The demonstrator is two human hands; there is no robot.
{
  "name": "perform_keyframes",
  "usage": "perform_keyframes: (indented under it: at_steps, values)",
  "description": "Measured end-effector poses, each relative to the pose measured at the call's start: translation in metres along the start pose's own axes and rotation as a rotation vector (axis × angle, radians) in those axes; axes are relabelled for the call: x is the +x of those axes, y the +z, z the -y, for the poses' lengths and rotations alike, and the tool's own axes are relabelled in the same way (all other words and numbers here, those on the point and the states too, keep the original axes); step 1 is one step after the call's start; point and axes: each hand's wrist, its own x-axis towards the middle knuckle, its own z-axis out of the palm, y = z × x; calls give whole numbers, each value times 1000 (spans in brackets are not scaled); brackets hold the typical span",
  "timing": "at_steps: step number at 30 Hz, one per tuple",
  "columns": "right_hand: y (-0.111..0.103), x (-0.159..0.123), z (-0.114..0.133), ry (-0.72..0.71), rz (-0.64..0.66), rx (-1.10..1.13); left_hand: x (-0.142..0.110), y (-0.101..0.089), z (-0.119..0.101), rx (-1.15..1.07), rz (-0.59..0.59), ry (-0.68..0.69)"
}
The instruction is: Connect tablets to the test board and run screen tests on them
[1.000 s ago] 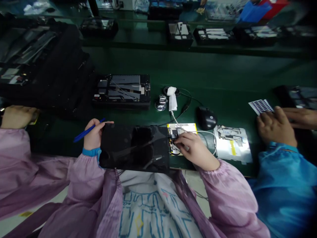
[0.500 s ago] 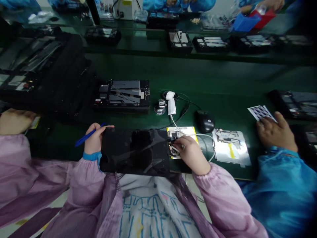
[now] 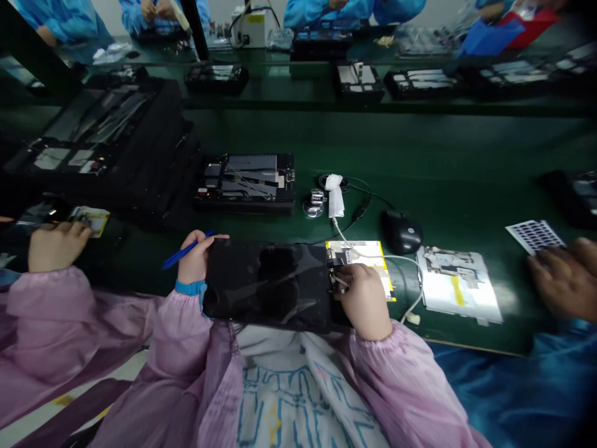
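Observation:
My left hand (image 3: 193, 258) is closed at the left edge of a black glossy screen panel (image 3: 270, 286). A slim blue pen-like tool (image 3: 184, 252) is tucked in the same hand and sticks out to the left. At the panel's right edge my right hand (image 3: 366, 302) is closed, its fingertips pinched by a small circuit strip (image 3: 333, 274). Something pale shows between those fingers, too small to name. Under this hand lies a white and yellow-edged flat part (image 3: 385, 264). A white cable (image 3: 396, 256) crosses above the hand and ends in a loose plug (image 3: 413, 318).
Right of my hand are a black mouse (image 3: 402, 231) and a silver plate (image 3: 461, 292). Behind the panel stand a metal tally counter (image 3: 316, 202) and an opened device (image 3: 247, 180). Stacked devices (image 3: 107, 137) rise at left. Co-workers' hands (image 3: 58, 246) flank me.
The whole view has swung left, so things sit further right. My right hand has turned slightly at the panel's edge. At right, the co-worker's hand remains by the sticker sheet.

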Motion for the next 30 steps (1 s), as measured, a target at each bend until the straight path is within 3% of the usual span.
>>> perform_keyframes:
  at_steps: [5,11,18,24,30]
  values:
    - [2,-2,5,45,-14,-26,-1,0,0,-5,6,32]
    - [0,10,-17,-36,60,135,-2,-2,-1,-25,8,53]
    - [-14,38,-33,-420,315,175,-1,-5,-1,-55,-9,43]
    - [-23,61,-34,-509,536,133,-1,-8,1,-70,11,54]
    - [-23,84,-29,-499,815,155,-3,-11,3,-92,35,42]
